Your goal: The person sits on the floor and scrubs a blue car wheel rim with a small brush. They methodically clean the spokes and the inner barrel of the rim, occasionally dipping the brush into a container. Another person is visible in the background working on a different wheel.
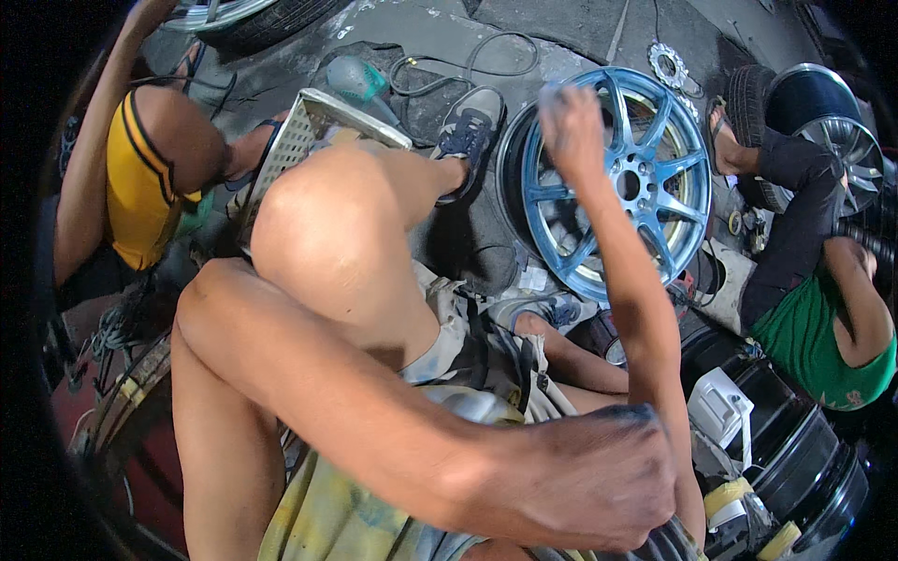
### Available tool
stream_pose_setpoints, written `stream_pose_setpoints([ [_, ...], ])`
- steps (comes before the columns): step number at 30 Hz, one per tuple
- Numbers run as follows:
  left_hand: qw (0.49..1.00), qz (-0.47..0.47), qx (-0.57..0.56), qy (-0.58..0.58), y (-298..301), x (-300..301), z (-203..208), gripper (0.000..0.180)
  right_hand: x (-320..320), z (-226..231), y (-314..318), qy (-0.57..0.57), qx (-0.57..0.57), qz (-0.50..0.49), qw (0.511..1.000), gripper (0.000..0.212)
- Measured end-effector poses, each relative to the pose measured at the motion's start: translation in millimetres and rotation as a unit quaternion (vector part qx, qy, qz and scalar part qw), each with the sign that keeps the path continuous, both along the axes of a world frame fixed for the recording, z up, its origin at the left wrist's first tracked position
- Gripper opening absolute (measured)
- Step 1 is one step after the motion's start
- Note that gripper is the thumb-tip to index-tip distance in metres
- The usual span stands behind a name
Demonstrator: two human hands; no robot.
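A light-blue multi-spoke car wheel rim (672,204) stands tilted on the floor in front of me. My right hand (572,131) is at the rim's upper left, over its edge and spokes. Its fingers are curled and blurred by motion, with a pale, smeared patch at the fingertips that I cannot make out. Across my lap, my left hand (589,477) is closed in a fist, its back turned up, well apart from the rim. Dark bluish smudges mark its knuckles. Whatever the fist may hold is hidden.
A perforated pale crate (285,154) stands beyond my knee, near a teal-and-grey power tool (355,79) with a cord. One person in yellow (140,187) sits left, another in green (828,332) right. Black rims (795,449), a white box (718,407) and a chrome wheel (842,150) crowd the right.
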State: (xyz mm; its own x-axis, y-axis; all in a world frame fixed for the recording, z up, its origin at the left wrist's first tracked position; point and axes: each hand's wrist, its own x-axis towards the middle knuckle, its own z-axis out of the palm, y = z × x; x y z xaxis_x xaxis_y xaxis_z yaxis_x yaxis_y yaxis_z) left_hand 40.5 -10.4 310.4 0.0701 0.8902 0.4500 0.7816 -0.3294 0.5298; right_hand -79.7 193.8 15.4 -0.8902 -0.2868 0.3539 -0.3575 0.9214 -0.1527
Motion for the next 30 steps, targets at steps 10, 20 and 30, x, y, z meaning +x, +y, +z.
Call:
stream_pose_setpoints([
  [10, 0.991, 0.114, 0.048, -0.041, -1.8, 20.3, -4.9, 0.023, -59.8, -2.6, 86.0, -0.018, -0.045, 0.014, 0.999, 0.032],
  [20, 0.98, 0.154, 0.049, -0.12, 13.1, 44.0, -13.3, 0.045, -45.9, 6.2, 65.6, -0.069, -0.02, 0.165, 0.984, 0.042],
  [30, 0.988, 0.129, -0.018, -0.086, 13.8, 57.6, -21.2, 0.05, -41.5, 21.6, 46.8, -0.115, -0.034, 0.275, 0.954, 0.041],
])
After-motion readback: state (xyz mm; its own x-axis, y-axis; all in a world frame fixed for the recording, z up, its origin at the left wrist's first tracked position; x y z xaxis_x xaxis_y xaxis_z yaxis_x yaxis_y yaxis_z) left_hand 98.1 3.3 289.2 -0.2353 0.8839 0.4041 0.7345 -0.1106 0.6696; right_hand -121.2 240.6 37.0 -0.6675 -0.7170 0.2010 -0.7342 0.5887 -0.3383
